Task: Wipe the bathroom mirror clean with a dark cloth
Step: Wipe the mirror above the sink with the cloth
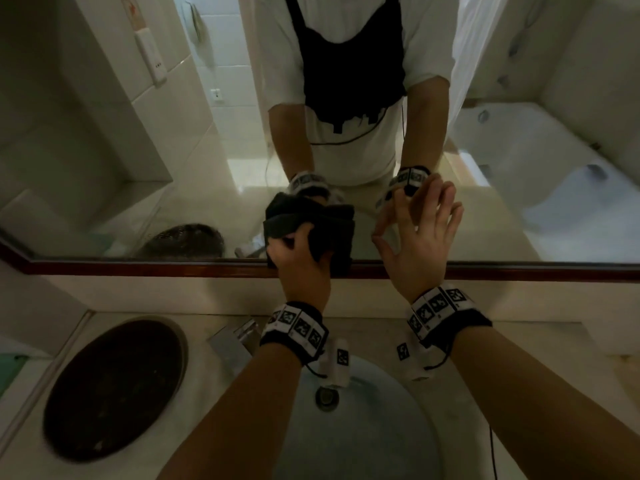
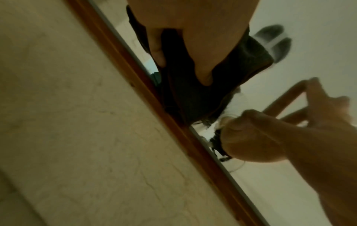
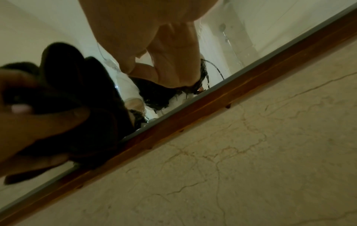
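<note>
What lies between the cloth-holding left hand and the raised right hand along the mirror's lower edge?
Only bare mirror glass and its wooden frame separate the left hand gripping the dark cloth from the right hand; head view.

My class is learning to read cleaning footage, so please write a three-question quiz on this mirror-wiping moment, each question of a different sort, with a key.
1. True or false: the left hand grips the bunched dark cloth at the mirror's lower edge.
2. Multiple choice: the right hand is A) gripping the cloth, B) open, fingers spread, against the wall-mounted glass mirror, C) on the metal faucet.
3. Fill in: below the hands lies the round pale ____ with a metal drain.

Key: 1 true; 2 B; 3 basin. The red-brown wooden frame strip marks the mirror's bottom edge, which the cloth overlaps.
</note>
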Motion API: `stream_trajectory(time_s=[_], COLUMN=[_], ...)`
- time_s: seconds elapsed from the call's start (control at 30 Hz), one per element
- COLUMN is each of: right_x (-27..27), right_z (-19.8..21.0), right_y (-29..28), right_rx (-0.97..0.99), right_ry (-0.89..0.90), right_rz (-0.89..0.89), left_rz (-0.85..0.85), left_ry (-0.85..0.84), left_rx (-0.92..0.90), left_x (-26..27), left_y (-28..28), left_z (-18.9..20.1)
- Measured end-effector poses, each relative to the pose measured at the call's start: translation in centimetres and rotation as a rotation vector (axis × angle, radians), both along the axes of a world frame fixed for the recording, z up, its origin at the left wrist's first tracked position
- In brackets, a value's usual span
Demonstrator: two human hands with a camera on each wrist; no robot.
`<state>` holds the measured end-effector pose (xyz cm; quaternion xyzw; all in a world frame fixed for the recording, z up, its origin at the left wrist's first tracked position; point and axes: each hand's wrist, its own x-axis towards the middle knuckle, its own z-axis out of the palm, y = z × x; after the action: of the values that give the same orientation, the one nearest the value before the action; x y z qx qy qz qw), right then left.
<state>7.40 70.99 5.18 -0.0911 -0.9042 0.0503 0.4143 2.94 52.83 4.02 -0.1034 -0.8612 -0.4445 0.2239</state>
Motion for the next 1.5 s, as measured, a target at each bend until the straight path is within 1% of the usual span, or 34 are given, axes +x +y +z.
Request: stream_trajectory(time_s=[0.03,0.07,0.17,0.2,0.23,0.3,0.33,0.43,0.53,0.67,0.73,0.77,0.83,0.9,0.97,1.03,1.07,1.17,1.2,1.3,1.4,1.5], right_x=[0.0,0.0,-0.1,-0.1,-0.1,-0.2,-0.2,-0.3,-0.3,-0.3,-0.2,-0.1,0.2,0.4,0.6,0.7,0.8,0.8,0.8,0.9,0.9,0.8], right_z=[0.0,-0.1,-0.1,-0.1,-0.1,-0.2,-0.2,-0.2,-0.2,-0.2,-0.2,-0.2,-0.3,-0.5,-0.5,-0.5,-0.5,-0.6,-0.6,-0.5,-0.4,-0.2], right_y=[0.0,0.1,0.1,0.1,0.1,0.0,0.0,0.0,0.0,0.1,0.4,0.5,0.8,1.1,1.3,1.4,1.5,1.6,1.7,1.5,1.1,0.4], right_rx=[0.007,0.010,0.007,0.009,0.010,0.014,0.016,0.018,0.023,0.027,0.040,0.049,0.059,0.070,0.087,0.099,0.100,0.106,0.110,0.106,0.095,0.071], right_ry=[0.003,0.009,0.020,0.015,0.008,-0.001,-0.007,-0.018,-0.033,-0.027,-0.023,-0.020,-0.025,-0.042,-0.051,-0.050,-0.052,-0.059,-0.064,-0.065,-0.054,-0.045], right_rz=[-0.001,0.000,0.005,0.003,0.002,-0.002,-0.007,-0.008,-0.010,0.005,0.020,0.027,0.042,0.053,0.060,0.058,0.055,0.052,0.054,0.055,0.048,0.019], left_rz=[0.034,0.065,0.126,0.154,0.159,0.137,0.131,0.132,0.155,0.138,0.068,0.021,-0.063,-0.083,-0.063,-0.051,-0.032,0.108,0.139,0.135,0.146,0.143], left_ry=[-0.069,-0.091,0.020,0.026,-0.006,-0.050,-0.040,0.028,0.037,0.071,0.022,0.018,0.062,0.129,0.146,0.117,0.080,-0.132,-0.151,-0.047,-0.027,-0.014], left_rx=[-0.001,0.001,0.085,0.100,0.111,0.113,0.114,0.131,0.163,0.164,0.188,0.173,0.130,0.126,0.124,0.113,0.106,0.110,0.128,0.163,0.113,0.102], left_x=[-0.1,-0.3,-2.1,-2.7,-3.3,-4.1,-4.2,-3.9,-3.3,-1.7,-0.4,0.3,1.5,1.6,1.2,1.1,1.2,1.3,1.1,-0.3,-1.5,-1.8], left_y=[-0.7,-1.7,-5.4,-6.8,-7.9,-9.4,-9.7,-9.3,-7.8,-3.2,-0.1,1.2,3.2,3.8,3.7,3.4,3.3,2.3,1.5,-2.0,-5.4,-6.8], left_z=[0.0,0.0,-1.1,-1.4,-1.5,-1.6,-1.5,-1.6,-1.6,-1.6,-1.4,-1.4,-1.6,-1.5,-1.4,-1.3,-1.2,-0.6,-0.4,-0.8,-0.9,-0.6])
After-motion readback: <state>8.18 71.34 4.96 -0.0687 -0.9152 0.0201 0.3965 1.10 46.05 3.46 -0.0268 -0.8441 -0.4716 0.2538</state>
